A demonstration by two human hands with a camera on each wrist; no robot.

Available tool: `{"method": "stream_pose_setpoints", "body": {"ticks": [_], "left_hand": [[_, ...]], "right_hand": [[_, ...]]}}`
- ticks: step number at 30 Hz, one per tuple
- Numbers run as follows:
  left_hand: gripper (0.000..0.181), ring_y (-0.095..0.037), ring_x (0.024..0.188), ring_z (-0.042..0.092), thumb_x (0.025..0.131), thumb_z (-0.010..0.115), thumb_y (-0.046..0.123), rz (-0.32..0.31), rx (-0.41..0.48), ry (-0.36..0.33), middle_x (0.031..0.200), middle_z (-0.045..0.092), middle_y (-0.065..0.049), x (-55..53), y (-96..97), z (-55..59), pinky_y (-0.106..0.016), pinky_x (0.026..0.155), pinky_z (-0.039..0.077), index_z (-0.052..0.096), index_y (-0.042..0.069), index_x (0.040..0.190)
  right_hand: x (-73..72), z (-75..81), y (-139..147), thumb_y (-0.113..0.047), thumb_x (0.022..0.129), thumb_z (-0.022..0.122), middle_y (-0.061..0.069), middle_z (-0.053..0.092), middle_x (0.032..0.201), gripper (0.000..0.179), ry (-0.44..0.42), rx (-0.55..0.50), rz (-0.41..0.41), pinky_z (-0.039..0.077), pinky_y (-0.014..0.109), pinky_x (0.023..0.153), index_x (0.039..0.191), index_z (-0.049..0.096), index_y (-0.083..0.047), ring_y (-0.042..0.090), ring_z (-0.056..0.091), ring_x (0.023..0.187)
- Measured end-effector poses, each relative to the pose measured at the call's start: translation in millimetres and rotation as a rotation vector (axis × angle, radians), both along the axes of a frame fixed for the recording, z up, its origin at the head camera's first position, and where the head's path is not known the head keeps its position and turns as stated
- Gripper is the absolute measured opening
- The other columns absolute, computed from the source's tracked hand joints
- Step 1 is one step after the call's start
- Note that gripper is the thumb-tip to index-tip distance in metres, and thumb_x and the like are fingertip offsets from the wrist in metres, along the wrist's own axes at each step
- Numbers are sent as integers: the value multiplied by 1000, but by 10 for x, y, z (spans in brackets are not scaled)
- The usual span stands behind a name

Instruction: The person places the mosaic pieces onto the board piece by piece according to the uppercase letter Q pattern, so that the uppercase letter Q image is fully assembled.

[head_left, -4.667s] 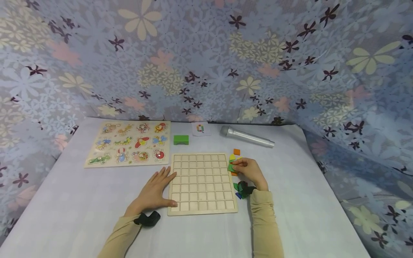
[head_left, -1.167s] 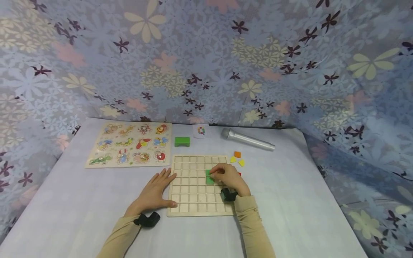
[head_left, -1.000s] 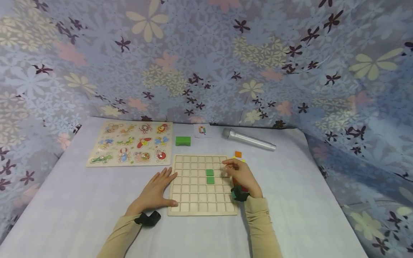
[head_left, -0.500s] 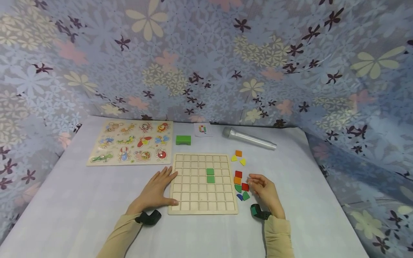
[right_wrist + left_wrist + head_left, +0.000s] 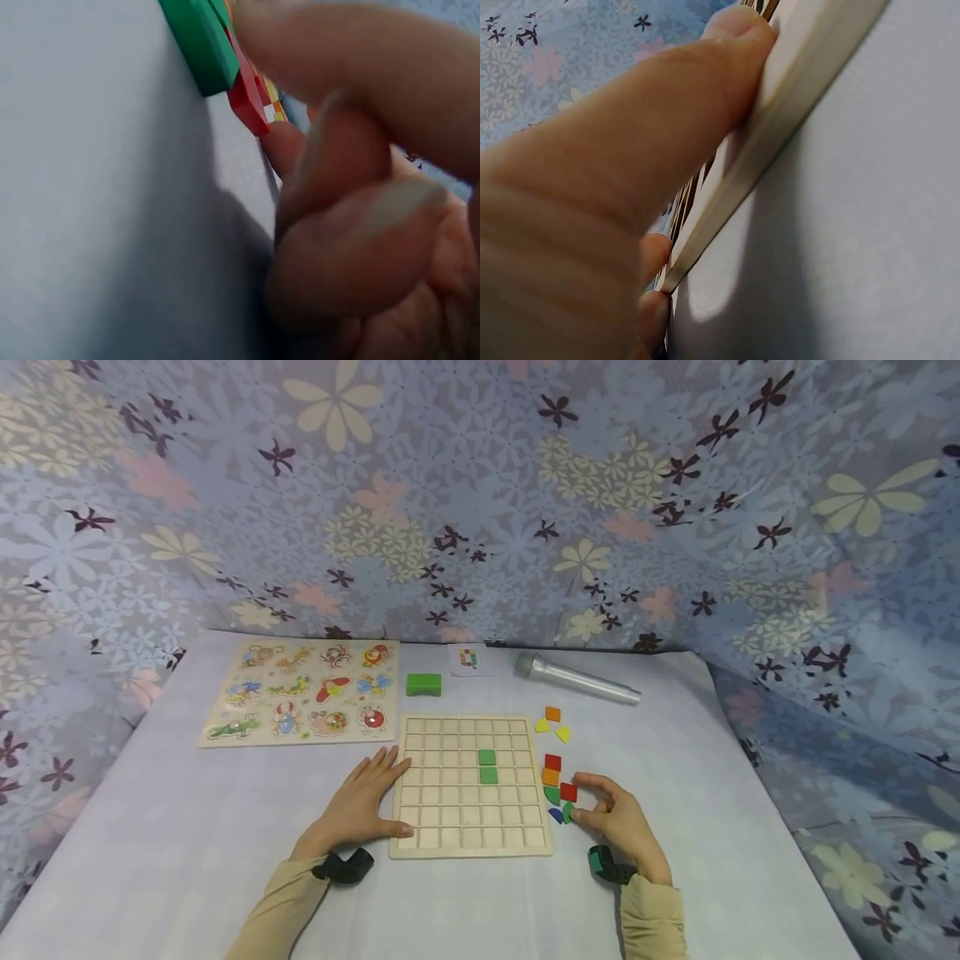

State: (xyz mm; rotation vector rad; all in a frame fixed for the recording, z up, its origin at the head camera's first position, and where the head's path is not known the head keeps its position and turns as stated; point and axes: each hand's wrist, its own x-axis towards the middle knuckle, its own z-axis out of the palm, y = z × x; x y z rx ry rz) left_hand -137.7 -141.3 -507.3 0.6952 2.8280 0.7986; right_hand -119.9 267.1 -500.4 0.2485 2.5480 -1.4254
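A pale wooden grid board [image 5: 450, 797] lies on the table, with two green square tiles [image 5: 488, 775] in neighbouring cells. My left hand [image 5: 360, 810] rests spread over the board's left edge, its thumb on the rim, also seen in the left wrist view. Right of the board, my right hand [image 5: 618, 817] is over loose tiles, thumb at a green rounded tile [image 5: 567, 812] and index fingertip near a red square tile [image 5: 568, 792]. In the right wrist view, the green tile [image 5: 199, 45] lies by the thumb; the other fingers are bent with nothing in them.
Beside the board lie a second red tile [image 5: 552, 762], an orange tile [image 5: 551, 777], a green quarter-round [image 5: 552, 795] and a blue piece [image 5: 556, 816]. Farther back are yellow pieces [image 5: 562, 734], a microphone [image 5: 577, 678], a pattern card [image 5: 468, 659], a green block [image 5: 423, 684] and an insect puzzle [image 5: 300, 693].
Both green squares have come from the pile onto the board. My right hand has let go, drawn back rightward, then reached down to the green rounded tile. The left hand has stayed put.
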Motion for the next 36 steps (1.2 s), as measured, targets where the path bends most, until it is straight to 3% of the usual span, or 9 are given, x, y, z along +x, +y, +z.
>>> {"method": "stream_pose_setpoints", "body": {"ticks": [4,13,16,19,24,28,36], "left_hand": [[106,-37,150,16,68,79,56,4,-6,3,160,21,-18,-4,8,7,-55,122,14,35,6,150],[106,-38,149,16,67,81,55,1,-17,0,160,21,-19,4,28,7,-55,121,15,35,6,150],[106,-37,150,16,67,80,55,1,-8,0,160,21,-18,5,39,17,-55,122,15,35,6,150],[106,-38,149,16,67,80,56,-7,-1,3,160,21,-19,11,46,16,-55,121,15,35,6,149],[105,-39,149,17,68,79,56,-15,-1,16,160,22,-19,23,21,4,-56,121,15,35,6,150],[104,-38,149,18,69,79,55,-4,8,28,160,22,-18,9,-12,24,-56,121,15,36,6,149],[105,-39,149,17,68,79,55,-3,14,19,160,22,-19,25,-4,25,-56,121,15,35,6,149]], "right_hand": [[9,22,-9,-6,79,76,0,41,59,58,11,9,26,30,20,43,133,56,-14,12,38,49],[11,8,-45,-8,81,74,3,44,65,48,39,71,-33,30,20,42,127,61,-12,13,39,49],[20,15,-17,-10,83,73,7,53,78,48,26,60,-28,32,20,44,129,60,-14,13,40,53],[75,52,61,-15,87,70,11,60,105,48,29,33,-11,35,20,48,133,57,-13,11,44,58],[242,116,235,-21,93,66,13,55,136,44,79,-31,-32,42,20,55,134,54,-11,8,52,65],[267,103,257,-22,91,68,12,56,135,46,98,-22,-27,39,20,54,134,55,-12,7,48,61],[20,26,-36,-10,83,74,14,64,127,51,88,61,-19,32,19,46,132,57,-13,10,39,52]]}}
